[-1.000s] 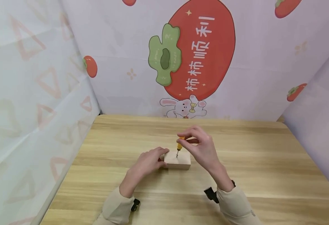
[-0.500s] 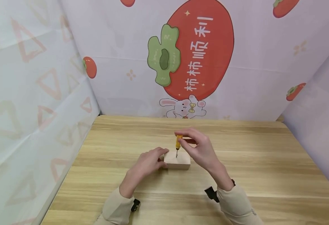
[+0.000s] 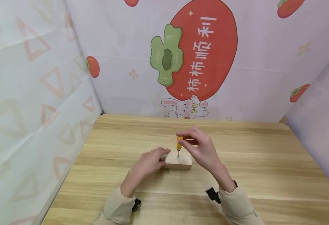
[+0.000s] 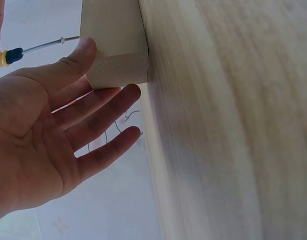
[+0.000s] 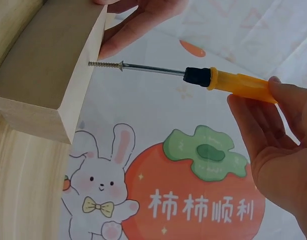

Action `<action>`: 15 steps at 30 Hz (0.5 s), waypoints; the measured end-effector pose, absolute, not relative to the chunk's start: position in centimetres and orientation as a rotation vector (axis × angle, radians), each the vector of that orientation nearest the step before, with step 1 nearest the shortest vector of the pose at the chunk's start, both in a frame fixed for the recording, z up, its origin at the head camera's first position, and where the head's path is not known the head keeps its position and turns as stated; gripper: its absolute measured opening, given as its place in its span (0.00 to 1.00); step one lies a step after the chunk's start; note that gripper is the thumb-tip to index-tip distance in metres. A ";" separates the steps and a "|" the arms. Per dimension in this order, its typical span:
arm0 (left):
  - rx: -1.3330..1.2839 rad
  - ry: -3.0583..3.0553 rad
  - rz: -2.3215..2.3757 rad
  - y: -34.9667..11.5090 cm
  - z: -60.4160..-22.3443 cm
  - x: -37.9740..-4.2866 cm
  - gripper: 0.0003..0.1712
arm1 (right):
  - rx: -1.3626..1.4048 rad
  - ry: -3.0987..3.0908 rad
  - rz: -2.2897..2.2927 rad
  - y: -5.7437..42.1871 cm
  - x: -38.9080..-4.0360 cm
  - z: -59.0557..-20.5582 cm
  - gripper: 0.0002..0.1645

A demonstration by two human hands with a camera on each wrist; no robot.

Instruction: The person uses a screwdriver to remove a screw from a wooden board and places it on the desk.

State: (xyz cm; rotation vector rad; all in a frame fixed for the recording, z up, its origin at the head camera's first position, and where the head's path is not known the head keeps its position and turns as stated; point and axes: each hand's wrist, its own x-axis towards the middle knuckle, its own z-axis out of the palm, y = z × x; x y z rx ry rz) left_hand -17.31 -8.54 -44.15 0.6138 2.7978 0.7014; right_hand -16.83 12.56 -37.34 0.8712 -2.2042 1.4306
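A pale wooden block lies on the table, its left end pinched by my left hand. In the left wrist view the thumb rests at the block's top edge, with the fingers spread along the end and far side. Pinched by its handle end, a yellow screwdriver with a black collar is in my right hand. Its shaft meets the head of a screw, which stands upright with its tip at the block's top face. Most of the threaded length shows above the wood.
The wood-grain table runs back to a patterned backdrop with a large red persimmon and a rabbit. Another patterned sheet borders the left side. Black wrist mounts sit at both cuffs.
My right fingers have shifted slightly on the screwdriver handle, and the screwdriver stands a little more upright than a second ago. The left hand and block stay put; the head view shifts slightly.
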 end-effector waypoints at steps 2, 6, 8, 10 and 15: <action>0.610 2.809 0.689 -8.6 -44.1 -17.3 0.31 | 0.855 -2.206 1.444 12.5 -16.9 -37.3 0.14; 0.604 2.816 0.676 -8.5 -44.1 -17.4 0.30 | 0.785 -2.185 1.465 12.4 -16.9 -37.4 0.14; 0.606 2.806 0.681 -8.5 -44.1 -17.4 0.30 | 0.757 -2.173 1.464 12.4 -16.9 -37.4 0.14; 0.604 2.799 0.684 -8.5 -44.1 -17.3 0.30 | 0.744 -2.166 1.445 12.5 -16.8 -37.3 0.13; 0.593 2.790 0.701 -8.4 -44.1 -17.3 0.30 | 0.802 -2.188 1.425 12.7 -16.7 -37.0 0.14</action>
